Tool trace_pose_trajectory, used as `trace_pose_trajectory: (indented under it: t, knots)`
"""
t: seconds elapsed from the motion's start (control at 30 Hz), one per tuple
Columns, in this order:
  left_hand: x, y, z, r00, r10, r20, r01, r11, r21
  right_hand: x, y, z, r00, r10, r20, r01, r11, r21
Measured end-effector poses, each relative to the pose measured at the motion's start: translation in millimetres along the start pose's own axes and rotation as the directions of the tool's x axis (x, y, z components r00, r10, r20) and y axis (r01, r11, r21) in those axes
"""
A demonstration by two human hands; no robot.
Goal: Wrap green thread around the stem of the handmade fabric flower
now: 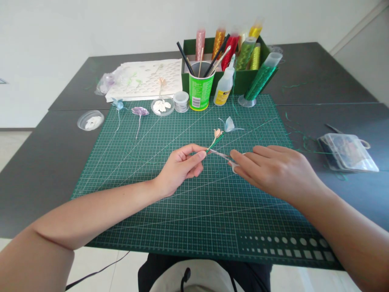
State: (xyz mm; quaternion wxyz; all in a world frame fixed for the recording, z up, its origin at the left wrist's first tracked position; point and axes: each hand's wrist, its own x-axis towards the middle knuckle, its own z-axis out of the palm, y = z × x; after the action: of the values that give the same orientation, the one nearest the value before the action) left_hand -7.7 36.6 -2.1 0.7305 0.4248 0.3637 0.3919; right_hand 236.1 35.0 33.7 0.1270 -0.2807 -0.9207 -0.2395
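bare forearms [91,219] reach in from the near edge over a green gridded cutting mat [188,211]. left hand [179,168] pinches the green-wrapped stem of a small peach paper flower [216,134] at mat centre. right hand [273,170] is closed round small silver scissors [221,155], tips touching the stem. pale blue paper flower [230,124] lies just beyond.

Wall [91,24]: plain white, evenly lit, rose behind the far edge of the bench.
Bench [36,170]: dark grey matt top, made up of several slabs set edge to edge, with seams visible across the surface.
Floor [12,150]: pale beige, seen left of the bench and below its near edge.
Skirting strip [15,129]: grey, at the wall's foot, left side.
Light: soft and diffuse; shadows were faint.
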Motion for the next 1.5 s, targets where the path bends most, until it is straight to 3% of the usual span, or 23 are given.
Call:
trace_pose_trajectory:
  t: [0.53,0.93,1.5]
  knots:
    - [-1.4,-1.7,0.0,1.0,0.011,0.002,-0.011,1.0,0.027,-0.4,-2.7,-3.7,1.0,-0.007,0.016,0.008,0.998,-0.055]
    - [-0.8,-1.0,0.6,1.0,0.0,-0.006,0.0,1.0,0.021,0.3,-7.7,-7.5,0.999,-0.038,-0.018,0.039,0.998,0.042]
    - [-0.9,-2.2,-0.2,1.0,0.016,-0.002,-0.016,1.0,0.024,0.5,-9.4,-6.8,0.996,0.032,0.084,-0.027,0.998,-0.051]
